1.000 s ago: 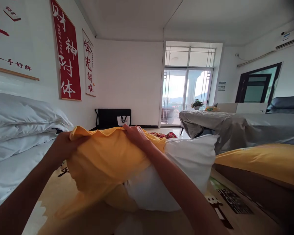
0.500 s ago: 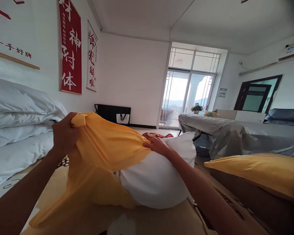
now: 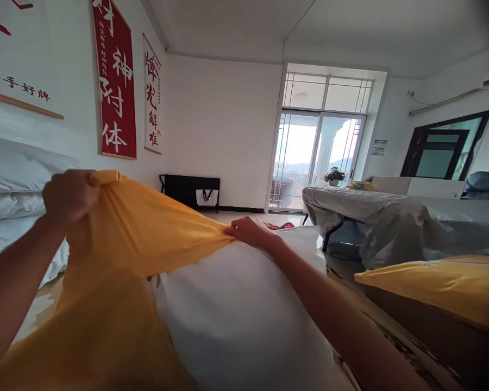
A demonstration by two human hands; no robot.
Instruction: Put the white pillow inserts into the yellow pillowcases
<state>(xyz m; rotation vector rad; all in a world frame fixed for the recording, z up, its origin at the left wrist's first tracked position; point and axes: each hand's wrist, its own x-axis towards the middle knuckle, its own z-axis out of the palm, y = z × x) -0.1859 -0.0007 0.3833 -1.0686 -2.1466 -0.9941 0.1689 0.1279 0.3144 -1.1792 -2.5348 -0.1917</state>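
A yellow pillowcase [image 3: 146,228] is stretched between my two hands, partly over a white pillow [image 3: 244,304]. My left hand [image 3: 71,195] is closed on a bunched corner of the cloth at the left, raised above the bed. With my right hand [image 3: 250,232] I pinch the edge of the cloth just over the pillow's top side. The pillow's right part is bare, while its left end is hidden under the yellow fabric. The lower part of the pillowcase hangs loose toward me.
White pillows [image 3: 20,190] are stacked at the left. Another yellow pillow [image 3: 440,285] lies at the right. Beyond it stands a table [image 3: 350,201] under plastic sheeting, bearing a potted plant [image 3: 334,175]. A black folded item [image 3: 179,190] leans against the far wall.
Both hands have moved left, the left one further, pulling the pillowcase tauter. More of the white pillow shows, and it sits closer to me. The view has shifted slightly.
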